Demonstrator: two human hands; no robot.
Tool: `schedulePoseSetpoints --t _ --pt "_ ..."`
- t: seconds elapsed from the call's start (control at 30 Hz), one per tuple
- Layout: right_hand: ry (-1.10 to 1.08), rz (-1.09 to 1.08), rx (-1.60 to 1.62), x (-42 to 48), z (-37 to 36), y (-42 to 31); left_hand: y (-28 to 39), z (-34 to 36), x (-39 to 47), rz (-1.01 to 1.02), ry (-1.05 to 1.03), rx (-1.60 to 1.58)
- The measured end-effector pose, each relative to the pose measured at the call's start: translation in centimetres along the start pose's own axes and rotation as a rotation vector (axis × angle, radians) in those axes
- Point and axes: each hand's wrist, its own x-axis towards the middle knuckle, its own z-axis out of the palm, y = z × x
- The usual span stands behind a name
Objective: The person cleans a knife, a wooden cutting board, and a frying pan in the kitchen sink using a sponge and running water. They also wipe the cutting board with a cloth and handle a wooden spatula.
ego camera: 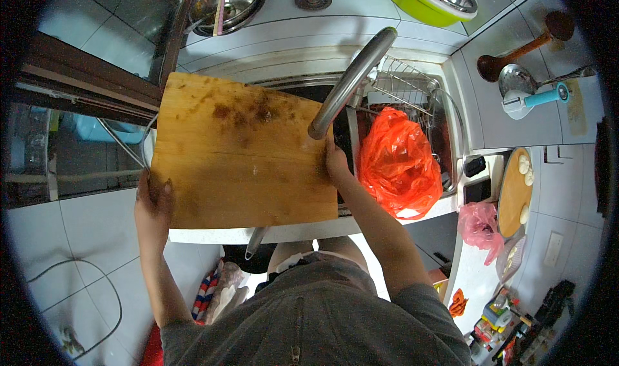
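A rectangular wooden cutting board [242, 172] with dark stains near its far edge spans the sink area before me. My left hand [154, 196] grips its near left edge, the thumb on the upper face. My right hand [336, 160] holds its right edge, the fingers partly hidden. The steel faucet spout [355, 80] reaches over the board's right part, and its end appears at the board's surface; whether they touch I cannot tell. Below the near edge a metal utensil handle [256, 242] sticks out. Right of the board lies a red plastic bag [401, 167] at the sink.
A wire rack [404, 83] stands behind the bag. Steel bowl [232, 5] and green basin [430, 3] sit on the far ledge. Ladle [517, 80] and other utensils hang at right, above a round board [512, 196] with dough pieces. A window frame [92, 92] borders the left.
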Motion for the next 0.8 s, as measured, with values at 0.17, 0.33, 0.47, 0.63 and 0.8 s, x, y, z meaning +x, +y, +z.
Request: schedulePoseSetpoints --t 0.17,0.33,0.47,0.63,0.8 --pt "-0.167 0.134 0.110 -2.5 -2.6 -1.9 -0.2 0.5 -0.9 0.068 0.020 -0.094" --pt "-0.367 0.027 0.266 0.1 -6.5 0.4 0.4 0.6 -1.9 -0.037 -0.049 -0.163" --pt "-0.436 0.019 0.265 -4.8 -8.7 -5.2 -1.0 1.1 -3.2 -0.209 -0.090 -0.207" --pt "-0.396 0.022 0.540 -10.8 -9.5 -9.9 -6.9 5.5 -3.7 -0.243 -0.203 -0.448" --pt "-0.418 0.117 0.569 -13.4 -11.3 -9.8 -9.8 9.8 -2.2 0.023 -0.232 -0.467"
